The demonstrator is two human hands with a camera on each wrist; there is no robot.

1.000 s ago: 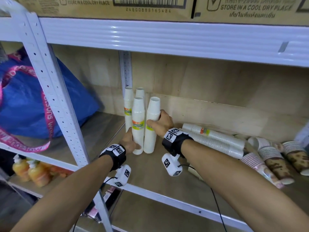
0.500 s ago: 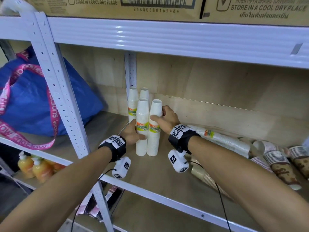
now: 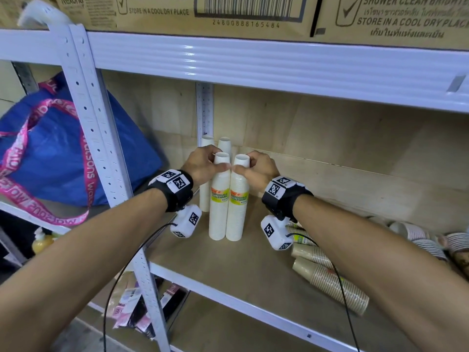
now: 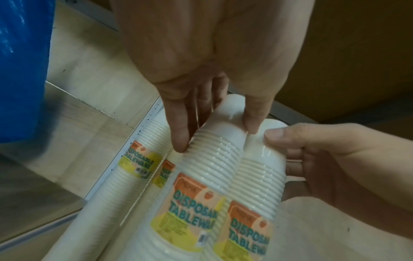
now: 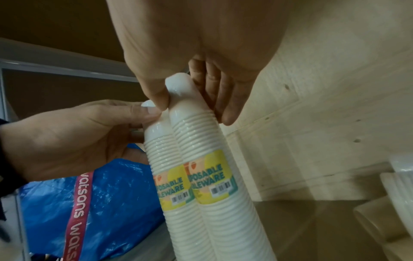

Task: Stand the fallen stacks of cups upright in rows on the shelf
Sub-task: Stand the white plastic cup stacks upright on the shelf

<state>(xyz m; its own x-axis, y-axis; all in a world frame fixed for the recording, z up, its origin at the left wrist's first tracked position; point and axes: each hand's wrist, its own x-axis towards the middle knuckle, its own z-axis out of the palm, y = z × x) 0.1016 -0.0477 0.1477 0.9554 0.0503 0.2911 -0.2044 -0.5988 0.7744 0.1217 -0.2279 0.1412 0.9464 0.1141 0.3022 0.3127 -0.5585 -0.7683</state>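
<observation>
Four white cup stacks stand upright in the shelf's left back corner. My left hand [image 3: 221, 160] pinches the top of the front left stack [image 3: 218, 204], thumb in front and fingers behind. My right hand [image 3: 242, 161] pinches the top of the front right stack [image 3: 237, 204] the same way. These two stacks touch side by side. The left wrist view shows my left hand [image 4: 214, 121] on its stack [image 4: 212, 159]. My right hand [image 5: 194, 107] shows on its stack [image 5: 198, 141] in the right wrist view. Two back stacks [image 3: 206, 143] are partly hidden. Brown cup stacks [image 3: 330, 283] lie fallen at the right.
Patterned cup stacks [image 3: 418, 237] lie at the far right of the shelf board [image 3: 228, 270]. A white upright post [image 3: 101, 148] and a blue bag [image 3: 50, 148] stand to the left. The upper shelf beam [image 3: 253, 64] with cardboard boxes [image 3: 203, 13] hangs overhead.
Both hands have slid up from the middle of the front stacks to their tops. The front right stack leaned before and now stands straight against its neighbour.
</observation>
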